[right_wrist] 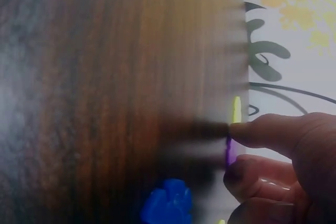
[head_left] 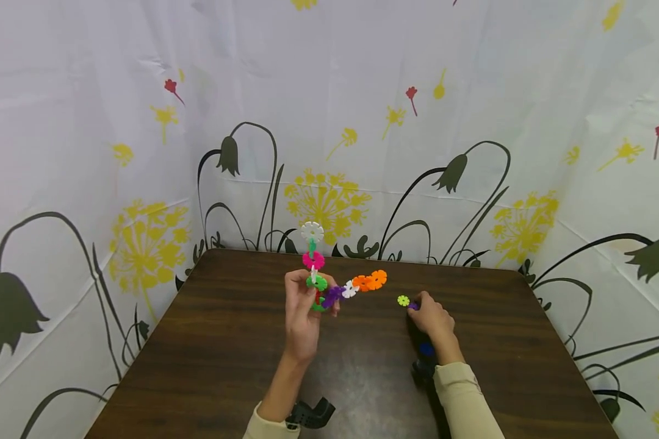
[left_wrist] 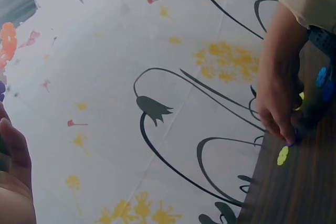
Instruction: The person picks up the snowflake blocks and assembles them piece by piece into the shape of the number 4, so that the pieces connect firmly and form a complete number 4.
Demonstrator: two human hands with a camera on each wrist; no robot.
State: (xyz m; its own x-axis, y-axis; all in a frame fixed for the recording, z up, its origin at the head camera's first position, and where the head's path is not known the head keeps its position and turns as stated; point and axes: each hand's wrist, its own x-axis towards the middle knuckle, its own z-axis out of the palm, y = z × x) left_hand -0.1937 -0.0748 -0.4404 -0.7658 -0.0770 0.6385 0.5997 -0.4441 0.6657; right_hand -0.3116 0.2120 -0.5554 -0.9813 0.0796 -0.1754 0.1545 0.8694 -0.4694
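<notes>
My left hand is raised over the table and grips a branching chain of notched flower-shaped plastic discs. From the grip, one arm of the chain rises to a white disc above a pink disc. Another arm runs right through purple and white to an orange disc. Lower on the right, my right hand pinches a purple disc between thumb and fingers. A yellow disc lines up with the purple one's edge; whether they are joined I cannot tell.
A blue disc lies on the dark wooden table beneath the right wrist. Another yellow piece shows partly behind the right hand. A patterned white curtain hangs behind the table. Black wrist devices sit at both cuffs.
</notes>
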